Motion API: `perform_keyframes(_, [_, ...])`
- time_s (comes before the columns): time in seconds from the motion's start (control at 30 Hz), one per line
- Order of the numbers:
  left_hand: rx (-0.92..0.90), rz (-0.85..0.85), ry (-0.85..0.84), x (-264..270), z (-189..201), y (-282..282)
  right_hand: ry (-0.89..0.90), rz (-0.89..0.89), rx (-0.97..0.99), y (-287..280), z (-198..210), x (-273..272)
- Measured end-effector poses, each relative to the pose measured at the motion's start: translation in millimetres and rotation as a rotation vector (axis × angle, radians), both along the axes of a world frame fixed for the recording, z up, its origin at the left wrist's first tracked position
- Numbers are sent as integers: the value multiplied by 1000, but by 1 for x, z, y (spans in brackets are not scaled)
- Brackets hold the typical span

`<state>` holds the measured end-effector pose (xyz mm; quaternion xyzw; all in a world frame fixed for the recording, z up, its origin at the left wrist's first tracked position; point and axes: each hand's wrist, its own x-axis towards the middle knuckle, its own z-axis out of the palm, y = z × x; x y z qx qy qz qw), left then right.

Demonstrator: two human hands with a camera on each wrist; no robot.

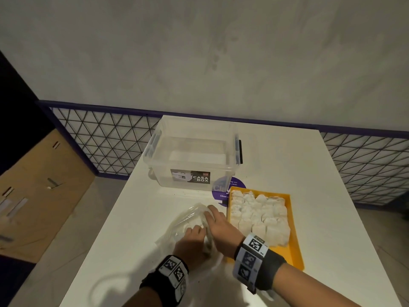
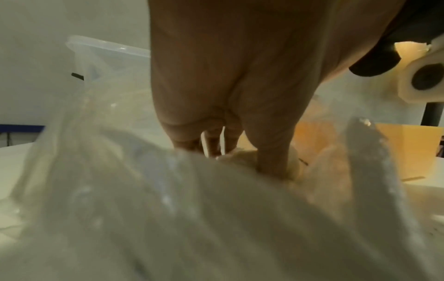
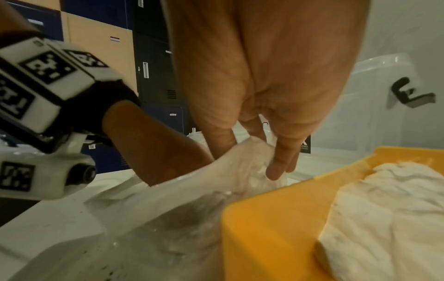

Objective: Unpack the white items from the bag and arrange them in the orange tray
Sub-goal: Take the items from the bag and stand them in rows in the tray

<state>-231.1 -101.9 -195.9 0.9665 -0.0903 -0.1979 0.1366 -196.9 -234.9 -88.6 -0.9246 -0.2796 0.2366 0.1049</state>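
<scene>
From my head camera, my left hand [image 1: 192,239] and right hand [image 1: 218,220] both worked in the plastic bag [image 1: 188,220] beside the orange tray [image 1: 293,235] packed with white items [image 1: 259,214]; a clear box [image 1: 192,156] stood behind on the table [image 1: 298,173]. The left wrist view showed crumpled bag blocking most, fingers [image 2: 271,161] pinching something white. The right wrist view had the tray corner in front, fingers [image 3: 283,157] loosely extended, touching the bag.

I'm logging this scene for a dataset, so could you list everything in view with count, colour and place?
Table: one, white, under everything.
Storage box: one, clear, far end of table, open.
Round sticker: one, purple, between box and tray.
Orange tray: one, right of bag.
White items: many, in rows filling the tray.
Bag: one, clear plastic, left of tray.
Wrist bands: two, black and white.
Left hand: in the bag.
Right hand: fingers on the bag.
</scene>
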Motion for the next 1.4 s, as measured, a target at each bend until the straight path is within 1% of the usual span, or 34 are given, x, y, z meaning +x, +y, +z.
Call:
perform_keyframes(0.03, [4,-11,20,-1,3,1,-5,-8,7,0,0,1])
perform_keyframes(0.1, [-68,22,21,1,14,5,-10,-20,20,0,1,2])
perform_keyframes(0.17, [-200,146,47,5,31,10,-18,-23,26,0,3,2])
perform_keyframes(0.2, [-269,217,97,6,41,15,-13,-25,28,-1,4,2])
perform_keyframes(0.23, [-366,290,113,7,46,20,-2,-29,29,-2,4,1])
perform_keyframes(0.33, [-745,518,172,3,64,35,50,-53,29,-3,5,-1])
perform_keyframes(0.4, [-943,621,250,-2,72,39,69,-68,43,-2,6,-1])
perform_keyframes(0.5, [-1199,688,402,-10,86,41,108,-110,76,-2,8,2])
perform_keyframes(0.6, [-1357,742,491,-17,91,47,153,-156,116,-3,8,3])
perform_keyframes(0.67, [-1446,766,534,-21,92,50,162,-142,113,-5,10,1])
perform_keyframes(0.73, [-1474,800,535,-23,93,49,133,-125,132,-7,14,-2])
perform_keyframes(0.83, [-1465,834,506,-25,99,46,48,-125,295,-6,27,-6])
perform_keyframes(0.93, [-1439,809,474,-23,104,43,63,-80,487,1,45,-10])
perform_keyframes(1.03, [-1402,747,424,-20,110,35,32,-53,573,14,51,-10])
perform_keyframes(1.13, [-1407,705,442,-21,111,31,-7,-136,635,22,49,-5])
perform_keyframes(1.2, [-1411,706,454,-23,110,31,34,-211,661,23,47,-1])
perform_keyframes(1.3, [-1428,731,447,-25,109,34,94,-263,692,20,44,4])
perform_keyframes(1.4, [-1473,808,421,-25,105,38,166,-325,790,16,44,8])
